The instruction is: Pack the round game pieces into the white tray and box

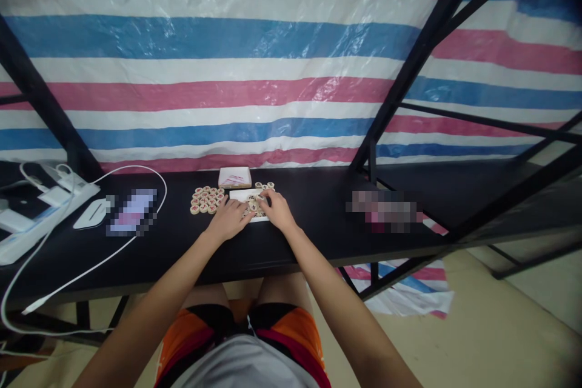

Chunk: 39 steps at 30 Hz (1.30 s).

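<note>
A shallow white box (238, 195) lies on the black table, holding loose round Chinese chess pieces (253, 207). From the left, my left hand (230, 217) reaches over its rim, fingers stretched out and touching the pieces. At the opposite side my right hand (276, 209) has its thumb and fingers apart over the pieces; whether one is under its fingertips is hidden. Rows of red-marked chess pieces (207, 199) lie flat left of the box. Behind my right hand sits a smaller group of dark-marked chess pieces (265, 185).
A white box lid (234, 177) with reddish marks lies behind the box. To the left are a white power strip (54, 218), a blurred phone (133, 212) and a white cable (86, 271). A pixelated item (384, 211) lies right. Black metal posts (400, 91) frame the table (313, 212).
</note>
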Available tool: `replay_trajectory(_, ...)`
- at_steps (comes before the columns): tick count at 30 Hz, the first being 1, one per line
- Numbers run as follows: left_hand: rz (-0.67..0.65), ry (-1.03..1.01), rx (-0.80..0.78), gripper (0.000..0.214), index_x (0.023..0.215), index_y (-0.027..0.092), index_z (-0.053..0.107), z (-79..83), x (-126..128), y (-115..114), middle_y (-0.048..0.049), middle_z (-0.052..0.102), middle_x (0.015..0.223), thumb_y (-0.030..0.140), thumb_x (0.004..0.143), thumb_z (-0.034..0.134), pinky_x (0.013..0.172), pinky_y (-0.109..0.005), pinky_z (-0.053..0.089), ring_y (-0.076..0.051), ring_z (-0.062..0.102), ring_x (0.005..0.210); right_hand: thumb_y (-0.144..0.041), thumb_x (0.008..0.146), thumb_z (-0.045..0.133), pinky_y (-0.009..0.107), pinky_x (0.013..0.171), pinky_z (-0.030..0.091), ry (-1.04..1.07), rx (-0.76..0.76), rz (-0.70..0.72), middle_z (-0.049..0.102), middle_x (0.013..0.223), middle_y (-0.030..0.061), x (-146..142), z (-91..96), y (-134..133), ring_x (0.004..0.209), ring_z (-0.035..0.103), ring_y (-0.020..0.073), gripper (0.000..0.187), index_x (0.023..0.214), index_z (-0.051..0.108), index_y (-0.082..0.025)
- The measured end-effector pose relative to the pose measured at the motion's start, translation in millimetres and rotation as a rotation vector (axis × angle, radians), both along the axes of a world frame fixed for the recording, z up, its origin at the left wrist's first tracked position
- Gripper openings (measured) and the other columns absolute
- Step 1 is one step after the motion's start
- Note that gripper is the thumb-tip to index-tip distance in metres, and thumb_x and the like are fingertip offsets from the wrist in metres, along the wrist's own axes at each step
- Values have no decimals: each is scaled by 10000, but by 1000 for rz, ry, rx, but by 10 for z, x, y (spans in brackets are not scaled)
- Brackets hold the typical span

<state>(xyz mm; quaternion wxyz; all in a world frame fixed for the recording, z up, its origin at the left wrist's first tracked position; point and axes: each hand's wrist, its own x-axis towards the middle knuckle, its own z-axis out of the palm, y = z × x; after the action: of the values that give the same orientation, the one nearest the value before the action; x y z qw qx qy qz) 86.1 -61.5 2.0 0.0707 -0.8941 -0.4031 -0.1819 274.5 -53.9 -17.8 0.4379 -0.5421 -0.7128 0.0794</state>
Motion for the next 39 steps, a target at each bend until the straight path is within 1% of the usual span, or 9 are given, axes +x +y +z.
replay_trajectory(6, -29, -239, 9, 375, 1198, 172, 549, 31, -97, 32, -95, 617, 1119, 388, 903, 465, 985, -409, 366, -243, 529, 1074, -361, 866, 547, 353, 899, 424, -17, 144, 125, 661, 940, 54, -54, 114, -119, 970, 552, 211, 170, 907, 619, -212)
replay_trajectory(10, -144, -358, -115, 345, 1191, 209, 566, 2, -147, 94, -65, 644, 1106, 347, 877, 528, 908, -362, 432, -216, 567, 1024, -400, 855, 573, 326, 877, 440, -33, 139, 237, 666, 903, 44, -114, 141, -170, 948, 565, 192, 196, 845, 630, -213)
replay_trajectory(13, -202, -388, -125, 281, 1133, 220, 613, -31, -157, 141, -53, 670, 1052, 303, 876, 538, 882, -348, 442, -201, 585, 986, -413, 859, 570, 310, 878, 445, -37, 132, 263, 670, 910, 45, -134, 132, -169, 954, 571, 184, 212, 853, 644, -215)
replay_trajectory(16, -141, -371, -93, 228, 1057, 206, 657, -42, -178, 185, -58, 688, 990, 274, 875, 539, 882, -363, 439, -208, 595, 958, -404, 896, 510, 323, 923, 428, -69, 103, 220, 673, 977, 51, -120, 113, -138, 1000, 568, 185, 238, 943, 655, -220)
replay_trajectory(20, 58, -274, -54, 242, 1048, 188, 678, -30, -218, 217, -81, 695, 970, 239, 878, 514, 906, -406, 423, -236, 597, 954, -419, 917, 450, 383, 993, 382, -216, -3, 51, 609, 1199, 100, -96, 79, -97, 1151, 510, 226, 341, 1094, 639, -197)
replay_trajectory(23, 130, -190, -45, 275, 1077, 186, 673, -22, -222, 204, -93, 686, 1003, 215, 882, 480, 935, -420, 404, -248, 583, 992, -473, 903, 452, 409, 1046, 324, -364, -38, 76, 532, 1319, 115, -112, 54, -90, 1269, 421, 248, 427, 1187, 606, -193)
replay_trajectory(27, 115, -152, -56, 299, 1094, 193, 665, -14, -200, 140, -92, 675, 1038, 266, 890, 459, 940, -431, 401, -254, 565, 1014, -502, 918, 404, 410, 1051, 307, -439, -44, 147, 562, 1292, 108, -147, 38, -95, 1262, 438, 235, 470, 1238, 573, -202)
replay_trajectory(31, 81, -130, -44, 331, 1100, 201, 665, 9, -183, 85, -92, 660, 1077, 334, 904, 434, 951, -451, 389, -265, 542, 1035, -493, 926, 397, 385, 1011, 339, -434, -5, 139, 602, 1234, 102, -149, 48, -108, 1182, 502, 223, 448, 1199, 599, -201)
replay_trajectory(39, 77, -103, -16, 295, 1060, 229, 691, 17, -191, 113, -75, 671, 1014, 216, 883, 456, 951, -456, 367, -263, 543, 1009, -459, 934, 400, 357, 925, 368, -466, 20, 105, 672, 1026, 92, -158, 108, -150, 1015, 551, 217, 388, 1079, 642, -193)
